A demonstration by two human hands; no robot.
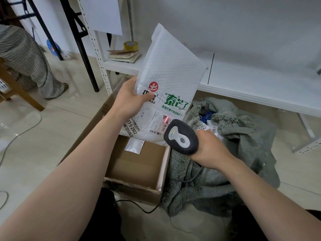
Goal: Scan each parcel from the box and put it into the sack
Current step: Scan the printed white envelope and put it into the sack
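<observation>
1. A white bubble-mailer parcel [171, 75] is gripped at its left edge by the left hand [129, 98], with the thumb pressed on the printed face. It is held tilted above the cardboard box [137, 164].
2. A dark handheld barcode scanner [181, 136] is clasped in the right hand [211, 150]. Its head is aimed at the parcel's lower label, where a red scan line [165, 120] is cast.
3. One silver packet [134, 145] is seen lying inside the open box, below the held parcel.
4. A grey-green woven sack [243, 153] is slumped against the box's right side, and labelled parcels [201, 126] are visible in its mouth.
5. A white shelf [251, 79] is set behind, with a tape roll [130, 45] on it.
</observation>
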